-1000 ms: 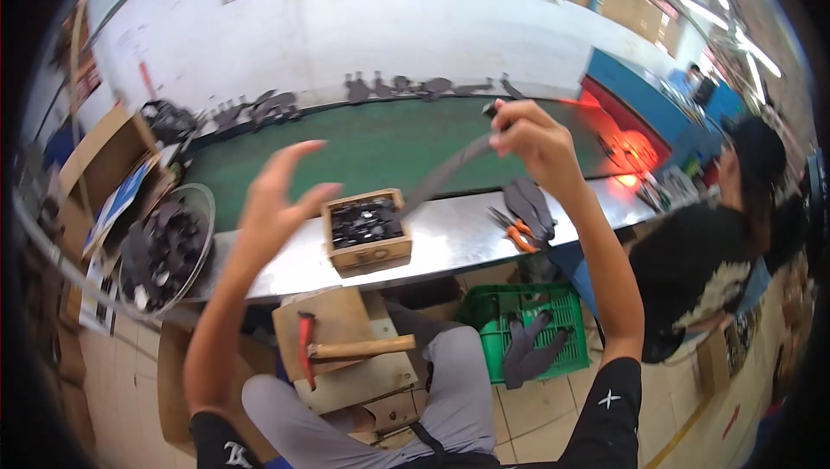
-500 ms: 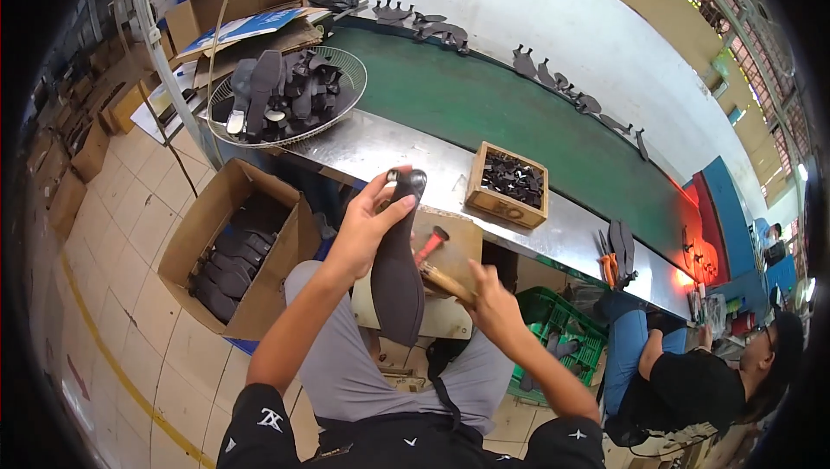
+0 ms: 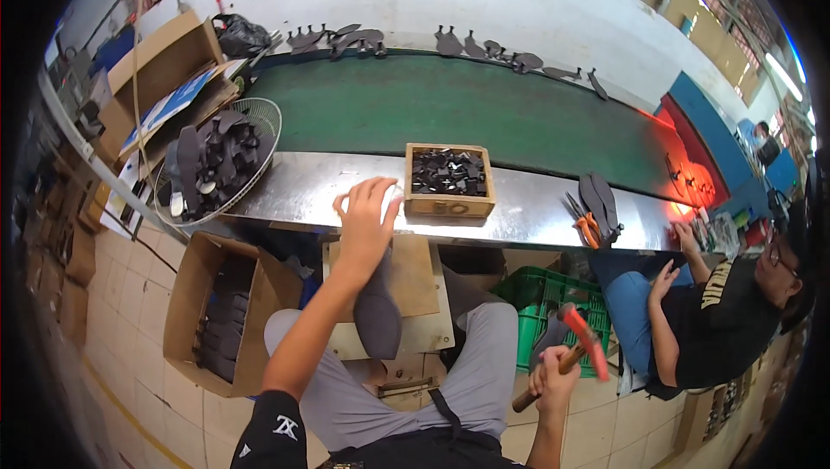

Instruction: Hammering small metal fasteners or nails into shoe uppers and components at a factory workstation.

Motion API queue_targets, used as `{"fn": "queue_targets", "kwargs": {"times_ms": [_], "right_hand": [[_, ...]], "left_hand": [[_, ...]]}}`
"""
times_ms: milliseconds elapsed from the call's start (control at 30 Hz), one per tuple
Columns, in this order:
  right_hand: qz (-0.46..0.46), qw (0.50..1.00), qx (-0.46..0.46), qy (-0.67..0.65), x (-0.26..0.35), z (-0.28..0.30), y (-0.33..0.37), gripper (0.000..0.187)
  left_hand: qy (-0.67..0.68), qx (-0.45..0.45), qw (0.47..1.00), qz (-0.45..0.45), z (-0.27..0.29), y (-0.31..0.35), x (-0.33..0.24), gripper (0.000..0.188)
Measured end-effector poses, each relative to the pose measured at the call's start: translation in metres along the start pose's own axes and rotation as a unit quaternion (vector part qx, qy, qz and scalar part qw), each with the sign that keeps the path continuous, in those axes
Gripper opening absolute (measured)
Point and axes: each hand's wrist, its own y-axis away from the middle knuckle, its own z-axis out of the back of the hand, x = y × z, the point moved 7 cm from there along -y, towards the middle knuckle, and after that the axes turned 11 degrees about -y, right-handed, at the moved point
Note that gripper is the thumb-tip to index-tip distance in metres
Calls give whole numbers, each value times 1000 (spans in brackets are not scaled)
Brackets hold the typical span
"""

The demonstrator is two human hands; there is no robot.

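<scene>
My left hand (image 3: 367, 223) is open, its fingers apart and curved, over the front edge of the metal bench, just left of a wooden box of small black pieces (image 3: 448, 172). Beneath its wrist is a dark grey shoe sole (image 3: 378, 318), lying over a board (image 3: 411, 279) between my knees; the hand and forearm hide the sole's far end. My right hand (image 3: 551, 380) is wrapped round the wooden handle of a hammer (image 3: 586, 341) with a red head, held off to the right near the green crate.
A wire basket (image 3: 275, 127) of dark parts stands left on the metal bench. Below it a cardboard box (image 3: 186, 313) holds soles. A green belt (image 3: 363, 97) runs behind. Orange-handled pliers (image 3: 588, 229) lie beside soles at right, near a seated person (image 3: 726, 331). A green crate (image 3: 519, 296) stands by my right knee.
My left hand has let go of the sole and moved forward toward the wooden box. The sole now lies on the board. My right hand has carried the hammer right and back.
</scene>
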Motion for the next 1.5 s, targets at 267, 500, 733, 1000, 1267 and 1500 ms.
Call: {"fn": "queue_targets", "kwargs": {"times_ms": [267,500,733,1000,1267,1500], "right_hand": [[13,994,10,110,-27,10,-28,28],[22,994,102,24,-8,-29,-51,18],[131,970,199,37,56,-113,-58,22],[177,900,349,191,64,-219,-17,30],[120,918,330,186,22,-235,-7,22],[125,896,333,265,-24,-254,-60,26]], "left_hand": [[-89,185,945,-255,-133,-87,-23,15],[109,172,977,-64,-96,-93,-14,14],[631,263,669,290,-3,0,-87,26],[705,227,634,224,97,60,-109,20],[625,215,716,223,102,74,-64,24],[159,121,978,61,15,49,46,28]]}}
